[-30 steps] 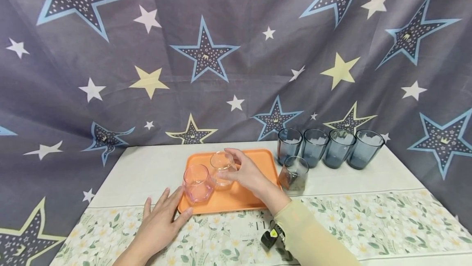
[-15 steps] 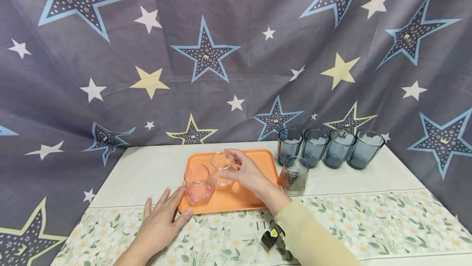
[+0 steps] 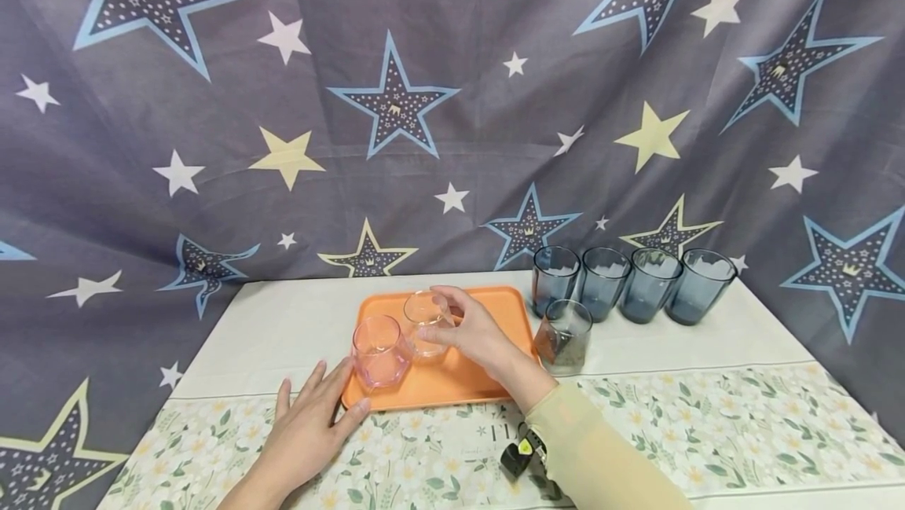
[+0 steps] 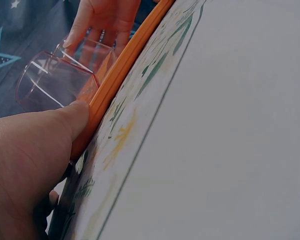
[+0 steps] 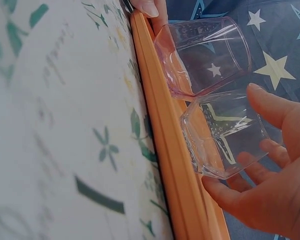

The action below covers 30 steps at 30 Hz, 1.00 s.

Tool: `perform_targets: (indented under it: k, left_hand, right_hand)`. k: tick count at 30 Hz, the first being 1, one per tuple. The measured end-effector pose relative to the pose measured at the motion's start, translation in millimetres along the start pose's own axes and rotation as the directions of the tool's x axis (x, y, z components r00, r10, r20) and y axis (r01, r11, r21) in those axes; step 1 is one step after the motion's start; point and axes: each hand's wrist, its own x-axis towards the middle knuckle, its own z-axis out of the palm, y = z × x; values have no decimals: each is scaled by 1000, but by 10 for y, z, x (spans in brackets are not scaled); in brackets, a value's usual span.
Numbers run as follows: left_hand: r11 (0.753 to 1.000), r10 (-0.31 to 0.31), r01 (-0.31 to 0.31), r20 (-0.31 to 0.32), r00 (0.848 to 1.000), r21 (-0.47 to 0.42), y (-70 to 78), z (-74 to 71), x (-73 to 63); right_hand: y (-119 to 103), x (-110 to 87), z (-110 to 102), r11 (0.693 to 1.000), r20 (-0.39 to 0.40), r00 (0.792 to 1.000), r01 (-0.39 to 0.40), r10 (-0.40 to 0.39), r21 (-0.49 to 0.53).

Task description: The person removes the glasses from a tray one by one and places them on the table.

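An orange tray [image 3: 488, 384] lies on the table with a pink-tinted glass [image 3: 380, 365] upright at its left end. Beside that glass, to its right, stands a clear glass [image 3: 422, 345]. My right hand [image 3: 474, 333] holds the clear glass from its right side, thumb in front and fingers behind; the right wrist view shows the clear glass [image 5: 222, 137] between thumb and fingers. At the tray's front left corner rests my left hand [image 3: 311, 423], fingers spread and fairly straight. Its thumb [image 4: 75, 117] touches the tray rim in the left wrist view.
A smoky grey glass [image 3: 566, 341] stands just right of the tray. Several blue glasses [image 3: 603, 290] line the back right of the table. A starry curtain [image 3: 452, 141] hangs behind, and a floral cloth [image 3: 672, 431] covers the front.
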Motion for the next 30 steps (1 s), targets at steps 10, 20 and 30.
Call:
perform_targets:
  k: [10, 20, 30]
  left_hand:
    - [1000, 2, -2, -10, 1000, -10, -26, 23, 6]
    - [1000, -6, 6, 6, 1000, -10, -17, 17, 14]
    - [1000, -15, 15, 14, 1000, -11, -26, 21, 19]
  right_hand:
    - [4, -1, -4, 1000, 2, 1000, 13, -13, -6]
    - [10, 0, -6, 1000, -7, 1000, 13, -13, -20]
    - [9, 6, -6, 1000, -11, 1000, 8, -8, -23]
